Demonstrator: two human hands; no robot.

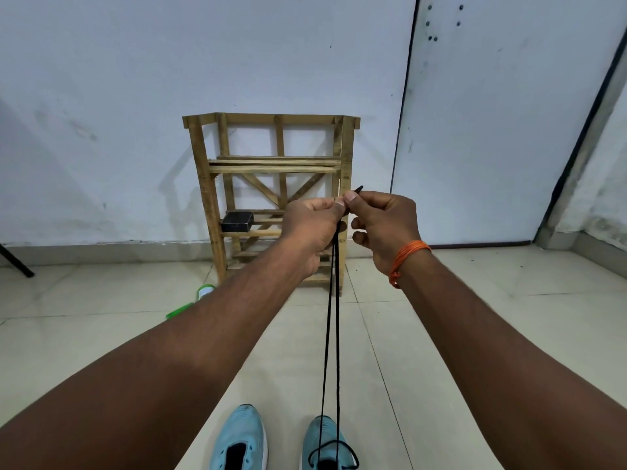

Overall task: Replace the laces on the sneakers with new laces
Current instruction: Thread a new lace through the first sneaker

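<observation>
Two light blue sneakers stand on the tiled floor at the bottom of the head view, the left sneaker (pixel 240 439) and the right sneaker (pixel 327 442). A black lace (pixel 331 334) rises in two strands from the right sneaker up to my raised hands. My left hand (pixel 310 228) and my right hand (pixel 383 223) meet in front of me, and both pinch the lace's upper ends between thumb and fingers. One black lace tip sticks out above my right thumb. A loop of the lace lies on the right sneaker.
A wooden slatted rack (pixel 271 198) stands against the white wall straight ahead, with a small black box (pixel 237 221) on one shelf. A green and white object (pixel 193 301) lies on the floor behind my left forearm. A dark stand leg (pixel 17 262) shows at the far left.
</observation>
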